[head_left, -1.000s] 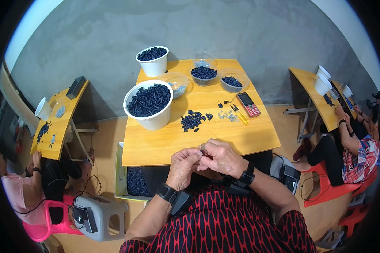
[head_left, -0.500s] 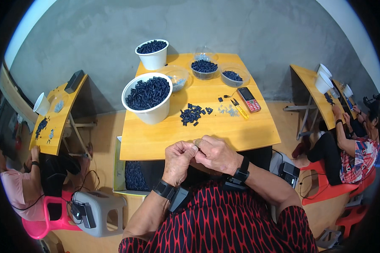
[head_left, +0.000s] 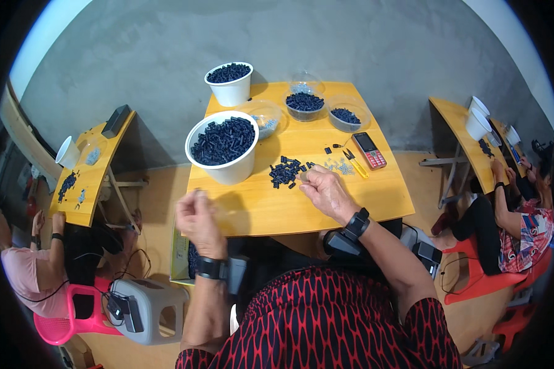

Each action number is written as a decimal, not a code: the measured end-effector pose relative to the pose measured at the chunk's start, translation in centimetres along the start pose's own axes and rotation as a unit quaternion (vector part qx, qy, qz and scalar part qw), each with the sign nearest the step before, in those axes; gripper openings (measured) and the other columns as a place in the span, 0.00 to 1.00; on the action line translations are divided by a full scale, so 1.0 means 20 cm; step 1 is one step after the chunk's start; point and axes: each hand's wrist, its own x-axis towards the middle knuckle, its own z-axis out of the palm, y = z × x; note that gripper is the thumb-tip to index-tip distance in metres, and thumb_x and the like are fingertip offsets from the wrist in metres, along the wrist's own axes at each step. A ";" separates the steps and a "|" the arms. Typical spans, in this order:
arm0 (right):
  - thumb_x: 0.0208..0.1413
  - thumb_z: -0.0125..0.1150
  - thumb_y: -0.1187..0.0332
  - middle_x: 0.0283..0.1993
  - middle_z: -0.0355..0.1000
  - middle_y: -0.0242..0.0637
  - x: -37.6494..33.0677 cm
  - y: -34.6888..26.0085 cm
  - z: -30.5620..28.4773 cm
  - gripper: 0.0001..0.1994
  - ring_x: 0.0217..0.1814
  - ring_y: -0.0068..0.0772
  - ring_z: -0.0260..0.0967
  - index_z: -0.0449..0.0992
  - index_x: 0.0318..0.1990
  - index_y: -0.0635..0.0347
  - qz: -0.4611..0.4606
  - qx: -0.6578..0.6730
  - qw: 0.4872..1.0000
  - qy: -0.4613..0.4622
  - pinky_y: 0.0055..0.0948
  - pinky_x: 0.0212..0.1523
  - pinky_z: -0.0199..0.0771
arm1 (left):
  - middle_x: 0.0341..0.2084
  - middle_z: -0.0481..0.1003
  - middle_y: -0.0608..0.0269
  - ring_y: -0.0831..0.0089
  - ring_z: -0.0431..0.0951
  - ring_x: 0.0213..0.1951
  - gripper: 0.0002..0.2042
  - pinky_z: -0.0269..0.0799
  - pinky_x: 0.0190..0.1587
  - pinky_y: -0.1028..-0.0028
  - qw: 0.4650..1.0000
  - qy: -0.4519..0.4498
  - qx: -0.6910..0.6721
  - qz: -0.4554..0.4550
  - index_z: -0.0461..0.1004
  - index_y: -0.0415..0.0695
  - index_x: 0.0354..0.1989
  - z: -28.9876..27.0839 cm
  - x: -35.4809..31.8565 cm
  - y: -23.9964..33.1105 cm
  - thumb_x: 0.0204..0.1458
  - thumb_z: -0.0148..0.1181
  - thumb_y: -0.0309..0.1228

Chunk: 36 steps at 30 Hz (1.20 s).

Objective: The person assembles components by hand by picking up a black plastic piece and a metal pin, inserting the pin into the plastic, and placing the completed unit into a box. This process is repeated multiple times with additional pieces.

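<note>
My left hand [head_left: 200, 222] is raised over the front left edge of the table, its fingers curled together and slightly blurred. Whether it holds anything is hidden. My right hand [head_left: 327, 192] reaches over the table with its fingers bent and pinched together, at the right edge of a pile of small black plastic parts [head_left: 284, 173]. Anything between these fingertips is too small to make out. Just beyond that hand lie small grey metal-looking pieces [head_left: 340, 166]. Next to them are yellow-handled snips [head_left: 356, 164] and a red and black keypad phone [head_left: 369, 151].
Two white buckets of black parts stand on the table, a near one [head_left: 235, 169] and a far one [head_left: 232, 95]. Clear tubs [head_left: 304, 114] hold more parts. A box [head_left: 180, 261] sits below the left edge. People work at side tables [head_left: 98, 184].
My hands were together in front of the table edge. They have parted: the left went left, the right forward and right to the pile. The view has shifted slightly.
</note>
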 end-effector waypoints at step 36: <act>0.60 0.58 0.76 0.32 0.74 0.35 -0.24 -0.22 0.05 0.04 0.32 0.19 0.75 0.72 0.38 0.68 0.162 0.304 0.938 -0.043 0.19 0.34 0.77 | 0.33 0.77 0.64 0.81 0.75 0.34 0.06 0.72 0.39 0.80 0.898 -0.388 0.006 -0.207 0.74 0.35 0.38 0.14 -0.34 0.05 0.54 0.61 0.22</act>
